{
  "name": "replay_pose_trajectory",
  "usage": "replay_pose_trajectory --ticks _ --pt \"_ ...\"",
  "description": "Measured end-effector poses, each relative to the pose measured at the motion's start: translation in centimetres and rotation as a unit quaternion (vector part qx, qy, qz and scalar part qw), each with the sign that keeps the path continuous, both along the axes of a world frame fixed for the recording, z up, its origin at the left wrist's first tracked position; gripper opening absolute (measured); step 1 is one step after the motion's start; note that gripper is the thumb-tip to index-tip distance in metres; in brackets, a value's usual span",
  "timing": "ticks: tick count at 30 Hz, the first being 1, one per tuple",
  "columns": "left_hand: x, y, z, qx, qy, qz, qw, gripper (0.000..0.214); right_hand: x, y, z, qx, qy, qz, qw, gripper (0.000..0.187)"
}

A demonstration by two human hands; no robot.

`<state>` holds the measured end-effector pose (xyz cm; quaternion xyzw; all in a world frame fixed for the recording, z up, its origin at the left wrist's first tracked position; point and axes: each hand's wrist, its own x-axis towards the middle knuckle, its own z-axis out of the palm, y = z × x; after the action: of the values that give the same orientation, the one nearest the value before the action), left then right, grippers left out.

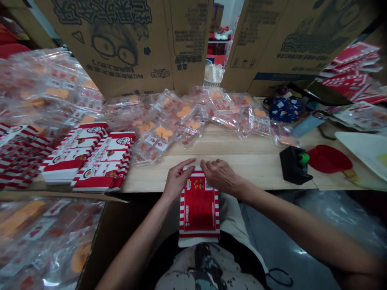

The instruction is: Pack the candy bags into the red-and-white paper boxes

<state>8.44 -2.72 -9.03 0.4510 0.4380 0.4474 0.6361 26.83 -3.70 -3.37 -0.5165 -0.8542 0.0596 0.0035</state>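
A red paper box (199, 205) with red-and-white striped edges lies against my lap and the table's front edge, its printed back facing up. My left hand (178, 179) grips its upper left corner, thumb on top and forefinger stretched along the far edge. On the upper right corner, beside the barcode, my right hand (220, 175) is closed with bent fingers. The box's far end is partly hidden under both hands. Just beyond them lie clear plastic packets (159, 139) with orange and red pieces inside.
Stacks of striped flat boxes (104, 161) stand at left on the wooden table (242, 155). An open carton (99, 241) below holds more packets. At right are a black tape dispenser (294, 165), a red dish (329, 158) and a white tray (363, 151). Large cardboard boxes (187, 68) line the back.
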Motion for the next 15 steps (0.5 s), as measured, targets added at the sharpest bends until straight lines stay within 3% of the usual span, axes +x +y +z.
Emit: replay_pose_trajectory --ticks 2,3,6,8,12,15 --pt "-0.3 -0.3 -0.3 -0.023 -0.015 -0.007 1.000 0.039 0.9 -0.5 -0.5 -0.062 0.111 -0.015 0.992 0.031" --pt "-0.3 -0.4 -0.4 -0.037 -0.027 -0.005 0.999 0.038 1.7 -0.5 -0.7 -0.117 0.194 -0.022 0.974 0.031" --pt "-0.3 -0.6 0.0 -0.052 -0.056 0.021 0.997 0.041 4.1 0.2 -1.0 -0.298 0.418 -0.063 0.856 0.040" --pt "-0.1 -0.6 0.4 -0.038 -0.052 0.032 0.997 0.042 5.1 0.6 -1.2 -0.383 0.489 -0.104 0.777 0.043" --pt "0.3 -0.7 0.9 -0.014 -0.013 -0.006 1.000 0.038 5.0 0.2 -1.8 -0.447 0.564 -0.169 0.674 0.043" --pt "0.4 -0.8 0.4 0.028 0.051 0.005 0.998 0.035 4.0 -0.6 -1.9 -0.433 0.591 -0.187 0.654 0.046"
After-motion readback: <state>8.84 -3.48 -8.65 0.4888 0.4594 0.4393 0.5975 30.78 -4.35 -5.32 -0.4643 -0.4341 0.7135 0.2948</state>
